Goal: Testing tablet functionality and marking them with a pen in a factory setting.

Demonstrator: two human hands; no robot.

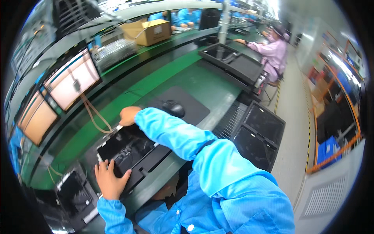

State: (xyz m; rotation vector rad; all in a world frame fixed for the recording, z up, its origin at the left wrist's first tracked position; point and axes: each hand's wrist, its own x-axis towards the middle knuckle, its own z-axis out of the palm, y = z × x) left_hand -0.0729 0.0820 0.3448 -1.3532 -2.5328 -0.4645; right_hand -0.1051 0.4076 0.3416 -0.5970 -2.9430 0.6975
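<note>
A flat black screen panel [128, 146] with a glossy, reflecting face lies on a dark tray at the bench's front edge. My left hand [110, 180] rests on its near left side, fingers spread and flat. At the panel's far edge is my right hand [129, 116], its fingers curled down; what they pinch, if anything, is hidden. Beside those fingers a pale cable [92, 113] meets the panel's edge, looping down from a small grey connector box in front of a lit monitor [73, 80].
A black mouse [173, 108] sits on a dark mat to the right. Black trays [233, 64] stand farther along the bench; more trays [259, 134] hold panels at right. Another panel [74, 191] lies at left. A person in pink [272, 50] works beyond.
</note>
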